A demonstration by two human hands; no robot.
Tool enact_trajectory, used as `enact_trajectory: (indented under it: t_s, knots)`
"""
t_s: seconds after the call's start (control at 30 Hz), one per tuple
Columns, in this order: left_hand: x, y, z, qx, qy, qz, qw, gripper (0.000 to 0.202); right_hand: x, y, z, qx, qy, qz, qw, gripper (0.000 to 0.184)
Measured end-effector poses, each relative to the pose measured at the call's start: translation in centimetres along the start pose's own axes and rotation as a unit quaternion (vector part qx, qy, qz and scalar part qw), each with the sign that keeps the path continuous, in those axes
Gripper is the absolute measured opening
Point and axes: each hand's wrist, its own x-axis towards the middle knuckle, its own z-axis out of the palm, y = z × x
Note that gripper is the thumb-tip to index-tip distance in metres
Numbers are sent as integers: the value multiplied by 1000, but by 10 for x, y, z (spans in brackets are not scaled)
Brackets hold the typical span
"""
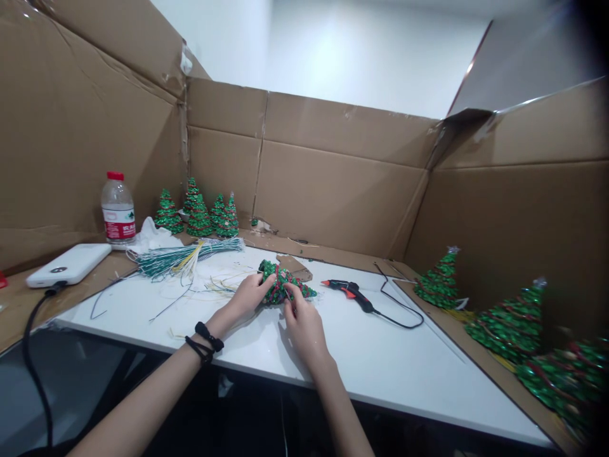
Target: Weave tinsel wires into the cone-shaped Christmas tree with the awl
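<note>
A small green beaded Christmas tree point(276, 293) with red trim lies on its side on the white board, its tip pointing right. My left hand point(248, 297) is closed around its wide end, thumb on top. Fingers bent in a pinch, my right hand point(303, 325) touches the tree's near side toward the tip; whatever is between those fingertips is too small to make out. Behind the tree is a torn piece of cardboard point(295, 266). To the right rests a black glue gun point(349, 294) with an orange nozzle and trigger.
Bundled green and white wires point(166, 260) lie at the left, with loose strands nearby. A bottle point(118, 212), white power bank point(70, 264) and several finished trees point(198, 216) stand behind. More trees point(511, 320) line the right edge. Cardboard walls point(342, 178) enclose the board.
</note>
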Motion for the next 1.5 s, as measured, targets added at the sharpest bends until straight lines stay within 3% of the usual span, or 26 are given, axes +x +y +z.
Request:
enact_trajectory:
  t_s: [0.87,1.5]
  knots:
    - [-1,1,0,0,14,5,1000,45,-1,-2,-2,-21,-3,-3,1000,36]
    - [-1,4,-2,20,-14,10,1000,44,-1,-1,-1,-54,-24,-4,998,39]
